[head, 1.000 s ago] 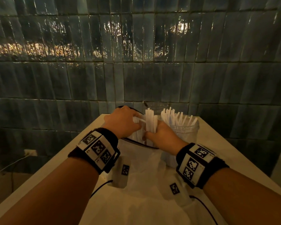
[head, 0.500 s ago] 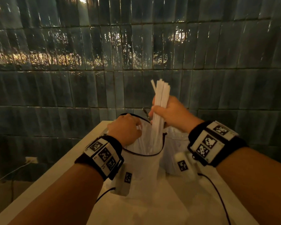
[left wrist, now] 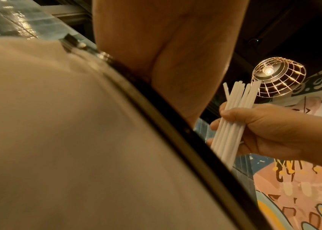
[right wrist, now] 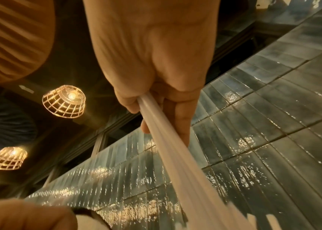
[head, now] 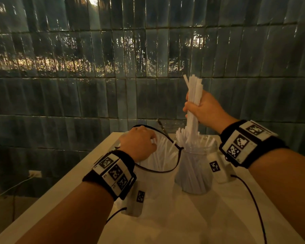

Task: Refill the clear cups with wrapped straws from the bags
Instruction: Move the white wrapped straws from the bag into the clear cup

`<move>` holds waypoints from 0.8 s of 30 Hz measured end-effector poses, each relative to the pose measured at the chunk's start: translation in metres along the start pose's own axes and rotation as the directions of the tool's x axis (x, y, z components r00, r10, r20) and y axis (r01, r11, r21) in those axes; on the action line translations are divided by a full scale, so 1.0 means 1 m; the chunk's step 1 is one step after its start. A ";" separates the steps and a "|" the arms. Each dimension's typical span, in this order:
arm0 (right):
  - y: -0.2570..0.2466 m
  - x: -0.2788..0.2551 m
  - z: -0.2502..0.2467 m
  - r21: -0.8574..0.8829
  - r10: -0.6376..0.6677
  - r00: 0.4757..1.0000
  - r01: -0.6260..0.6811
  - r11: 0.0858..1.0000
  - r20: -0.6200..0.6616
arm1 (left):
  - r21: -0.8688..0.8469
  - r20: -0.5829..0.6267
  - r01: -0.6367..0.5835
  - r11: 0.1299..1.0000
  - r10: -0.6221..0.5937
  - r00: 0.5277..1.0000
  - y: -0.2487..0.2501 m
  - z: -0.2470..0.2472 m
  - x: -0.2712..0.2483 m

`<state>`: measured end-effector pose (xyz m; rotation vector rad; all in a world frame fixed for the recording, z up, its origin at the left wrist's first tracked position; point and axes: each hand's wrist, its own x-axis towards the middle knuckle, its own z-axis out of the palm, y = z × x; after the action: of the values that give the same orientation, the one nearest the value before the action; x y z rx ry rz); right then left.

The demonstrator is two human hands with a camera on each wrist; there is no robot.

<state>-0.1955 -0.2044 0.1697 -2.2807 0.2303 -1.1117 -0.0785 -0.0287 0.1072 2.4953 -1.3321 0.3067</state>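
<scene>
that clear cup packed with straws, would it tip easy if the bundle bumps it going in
Probably not easily. The clear cup stands upright on the table, packed with straws, so it likely has some weight low down. It looks like thin plastic, though, so a sideways knock from the bundle in the right hand might slide it or splay the straws sticking out.

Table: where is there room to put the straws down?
The near part of the table in front of the bag and clear cup is bare, apart from thin black cables. The back is crowded: left hand holds the bag's rim, and the right hand holds straws over the full cup.
</scene>
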 end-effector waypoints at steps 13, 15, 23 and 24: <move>0.065 -0.012 0.047 -0.097 0.267 0.962 -0.260 0.961 0.067 | 0.028 0.004 -0.009 1.000 0.009 1.000 -0.007 0.004 0.005; 0.068 -0.014 0.051 -0.079 0.331 0.941 -0.325 0.942 0.071 | 0.024 0.001 -0.009 1.000 0.009 1.000 -0.009 0.005 0.005; 0.073 -0.018 0.057 -0.066 0.306 0.952 -0.304 0.950 0.016 | 0.011 -0.009 -0.002 1.000 0.002 1.000 -0.010 0.007 0.007; 0.072 -0.018 0.058 -0.063 0.298 0.954 -0.299 0.952 -0.014 | 0.014 -0.007 0.000 1.000 0.000 1.000 -0.010 0.008 0.007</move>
<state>-0.1555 -0.2311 0.0882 -2.2060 0.6000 -0.9628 -0.0664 -0.0313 0.1006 2.5037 -1.3317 0.3253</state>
